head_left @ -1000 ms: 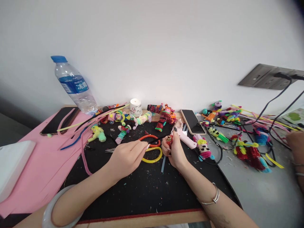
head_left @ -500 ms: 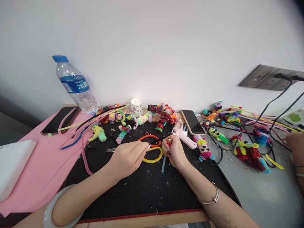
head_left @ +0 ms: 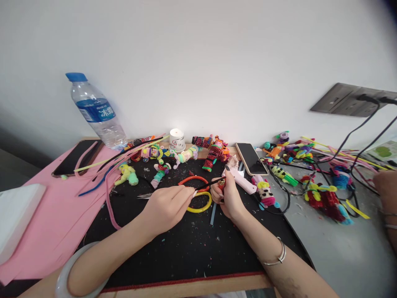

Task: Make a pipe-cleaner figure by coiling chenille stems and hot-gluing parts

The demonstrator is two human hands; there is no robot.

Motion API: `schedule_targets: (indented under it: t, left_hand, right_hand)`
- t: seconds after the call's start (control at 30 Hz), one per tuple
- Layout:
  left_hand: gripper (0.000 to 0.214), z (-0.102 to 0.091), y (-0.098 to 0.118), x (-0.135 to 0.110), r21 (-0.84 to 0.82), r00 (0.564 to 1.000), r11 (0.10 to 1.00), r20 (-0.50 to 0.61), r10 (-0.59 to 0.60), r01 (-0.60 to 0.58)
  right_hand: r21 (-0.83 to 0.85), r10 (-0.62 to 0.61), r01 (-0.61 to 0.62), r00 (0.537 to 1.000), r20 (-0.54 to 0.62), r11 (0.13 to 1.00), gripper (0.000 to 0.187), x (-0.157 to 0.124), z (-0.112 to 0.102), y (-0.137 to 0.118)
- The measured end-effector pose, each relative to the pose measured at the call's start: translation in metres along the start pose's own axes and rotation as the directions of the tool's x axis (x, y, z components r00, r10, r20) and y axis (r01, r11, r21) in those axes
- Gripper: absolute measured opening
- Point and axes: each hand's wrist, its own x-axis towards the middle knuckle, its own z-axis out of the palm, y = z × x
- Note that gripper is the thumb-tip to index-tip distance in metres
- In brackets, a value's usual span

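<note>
My left hand is closed in a pinch on a thin black pipe cleaner, which points right. Its tip is close to the metal top of a red lighter, wrapped in my right hand; no flame can be made out. The right thumb is raised above the lighter. Below the pipe cleaner lie scissors with one red and one yellow handle, blades partly hidden by my left hand. A pink glue gun rests just beyond my right hand. A translucent glue stick lies beside that hand.
Fuzzy pipe-cleaner figures line the back, with more at right among black cables. A water bottle leans on the wall. Phones and a paper cup stand nearby. Another person's hand is at the right edge.
My right thumb has lifted and now shows above the lighter. The pipe cleaner's tip has shifted slightly beside the lighter's top. The left hand has barely moved.
</note>
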Motion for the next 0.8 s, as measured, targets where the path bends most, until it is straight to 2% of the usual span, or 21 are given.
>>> schedule_targets:
  t: [0.43, 0.8]
  left_hand:
    - [0.008, 0.0001, -0.0011, 0.0, -0.006, 1.0, 1.0, 0.0, 0.001, -0.001]
    - [0.008, 0.0012, -0.0019, -0.0016, -0.008, 1.0, 1.0, -0.001, -0.008, 0.008]
  right_hand:
    - [-0.018, -0.007, 0.006, 0.999, -0.049, 1.0, 0.038, 0.0008, 0.0011, -0.0003]
    - [0.009, 0.01, -0.009, 0.998, -0.067, 1.0, 0.038, 0.0019, 0.0007, 0.0006]
